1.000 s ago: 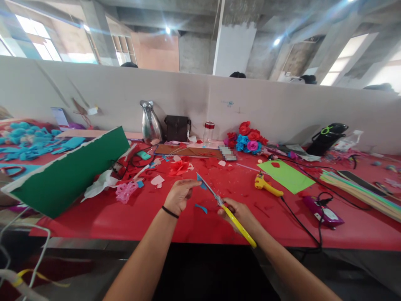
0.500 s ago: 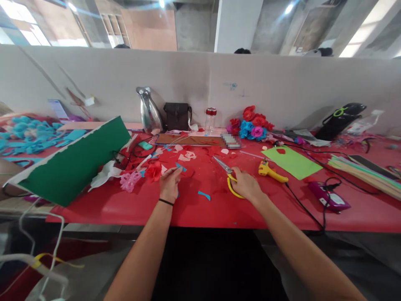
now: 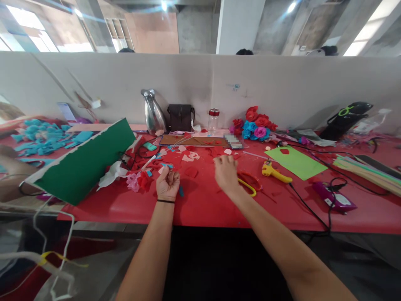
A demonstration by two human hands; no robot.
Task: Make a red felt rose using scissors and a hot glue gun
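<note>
My left hand is raised over the front of the red table, wrist turned and fingers curled in a closed shape. What they hold, if anything, I cannot make out. Beside it lie a red paper flower, a pink lacy flower and a small blue scrap. My right hand hovers over the table with fingers bent downward and somewhat apart, nothing visible in them. Just right of it are the scissors, with a yellow handle loop showing; their blades are hidden.
Rightward lie a yellow glue gun, a green sheet and a purple corded box. A green board leans at left, near another person's arm. Behind stand a steel jug, a jar and paper roses.
My right hand has let go of the scissors and moved left and up. My left hand has turned, its fingers curled in more. The view has shifted slightly.
</note>
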